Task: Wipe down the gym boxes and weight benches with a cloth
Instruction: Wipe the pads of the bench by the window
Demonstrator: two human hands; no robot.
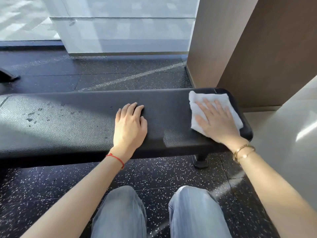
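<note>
Denim-grey trouser knees (154,213) nearest, over black rubber flooring flecked with white (51,186): crouched close, so room enough to lean weight through the arms. Beyond them, a long black padded weight bench with a pebbled leather-like top (77,124), running left to right; call it the table. Left hand (129,126) flat on the middle of the pad, fingers (133,107) relaxed and slightly bent, gripping nothing; a thin red cord (115,159) on that wrist. Worth leaving there as a brace, probably, to steady the body during each stroke. Right hand (217,122) spread flat on a folded white terry cloth (205,100) at the right-hand end of the pad, fingers straight and splayed, pressing rather than clutching; gold bracelets (243,151) at the wrist. Best kept that way: broad palm pressure, cloth folded, long overlapping passes from this end leftward, with care at the rounded corner and edges. Wet droplets and smears (34,117) visible on the left part of the pad, well apart from the cloth, so likely the stretch needing most attention. Farther off, more flecked flooring, a brown panelled wall (257,48) just behind the bench end, and pale frosted glass (120,23) at the back.
</note>
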